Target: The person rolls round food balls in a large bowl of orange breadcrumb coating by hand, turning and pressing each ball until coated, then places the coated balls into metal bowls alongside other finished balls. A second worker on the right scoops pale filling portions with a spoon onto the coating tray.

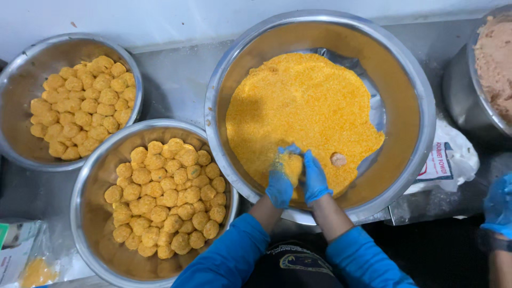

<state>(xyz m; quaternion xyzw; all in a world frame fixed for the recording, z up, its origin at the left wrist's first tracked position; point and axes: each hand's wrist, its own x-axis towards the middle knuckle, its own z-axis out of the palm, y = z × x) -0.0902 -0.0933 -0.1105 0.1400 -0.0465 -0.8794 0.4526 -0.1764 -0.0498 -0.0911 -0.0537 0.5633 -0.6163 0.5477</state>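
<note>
Looking straight down from a head camera, the view shows a person in blue sleeves and blue gloves working over a steel counter (176,80). Both hands meet inside a large steel bowl (416,106) that holds a wide bed of orange crumbs (304,106). The left hand (280,178) and the right hand (314,178) are cupped close together, fingers curled inward around a small crumb-covered ball (293,166) pressed between the palms, at the near edge of the crumb bed. A second ball, pale brown and uncoated (338,159), lies on the crumbs just beside the right hand. The ball in the hands looks soft and light, likely to dent or crumble if squeezed, so it seems best cradled from both sides with open palms rather than pinched; the loose crumbs would shed easily. To the left, a medium bowl (85,181) near the person is filled with coated orange balls (165,197), and a smaller bowl (16,69) farther back holds more of them. At the right edge, a pot of brown mixture (493,64) is partly in view, with a crumpled white bag (453,160) below it. Another person's blue-gloved hand (498,205) shows at the far right. A plastic packet (21,256) sits at the lower left.
</note>
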